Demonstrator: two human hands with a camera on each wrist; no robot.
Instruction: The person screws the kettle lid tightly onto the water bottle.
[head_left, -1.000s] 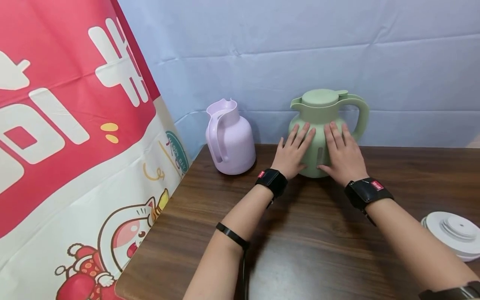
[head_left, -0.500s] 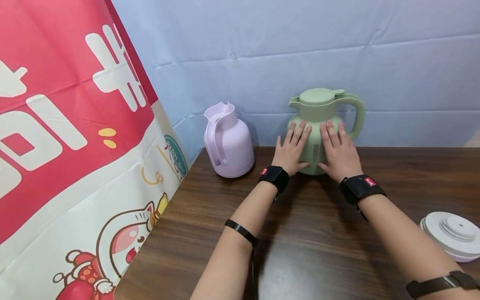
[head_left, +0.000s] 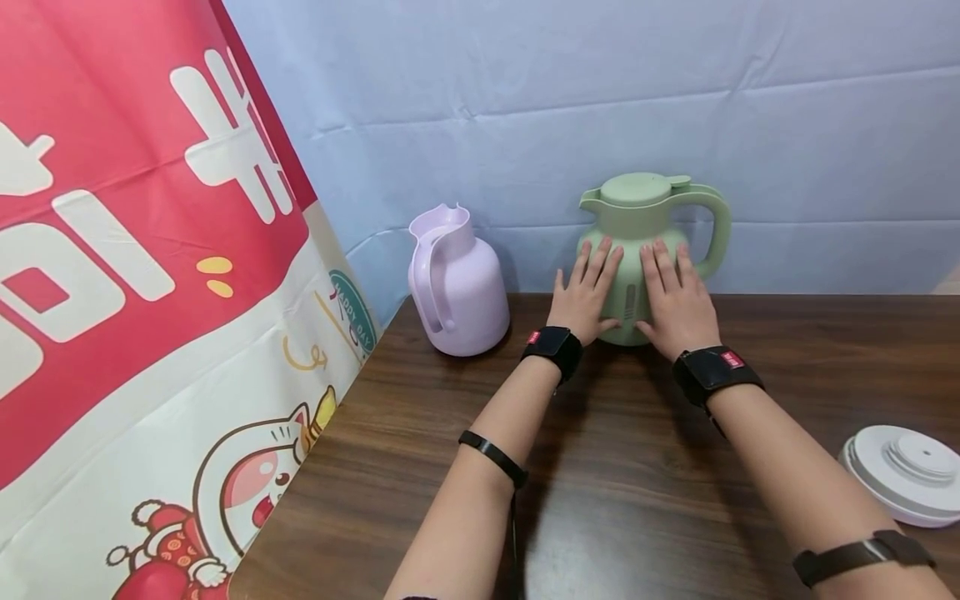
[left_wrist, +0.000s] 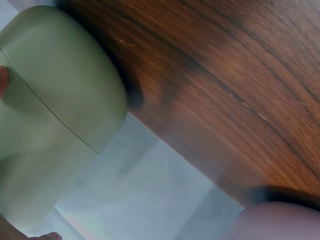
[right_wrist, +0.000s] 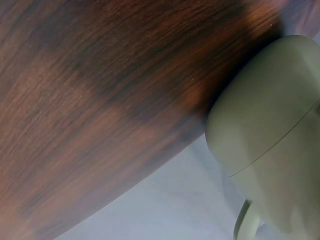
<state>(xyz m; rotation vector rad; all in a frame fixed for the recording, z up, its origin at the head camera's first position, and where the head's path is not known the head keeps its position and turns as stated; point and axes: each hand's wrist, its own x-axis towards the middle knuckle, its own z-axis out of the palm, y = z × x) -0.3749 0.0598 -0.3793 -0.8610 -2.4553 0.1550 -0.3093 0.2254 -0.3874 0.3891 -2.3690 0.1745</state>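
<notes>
Green jug (head_left: 632, 275) has edged toward the backdrop (head_left: 832, 158)

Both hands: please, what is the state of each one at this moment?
Left hand: open, straight fingers touching the green jug.
Right hand: open, straight fingers touching the same jug.

The head view looks forward and down at the worktop (head_left: 397, 467), taking in the green jug (head_left: 632, 250), the purple jug (head_left: 476, 287) and the blue cloth (head_left: 525, 125) behind them. The left wrist view faces one side of the green jug close up, turned almost upside down; the right wrist view, just as near, faces the handle (head_left: 720, 229) side. All three share the green jug; head and left wrist share the purple jug
</notes>
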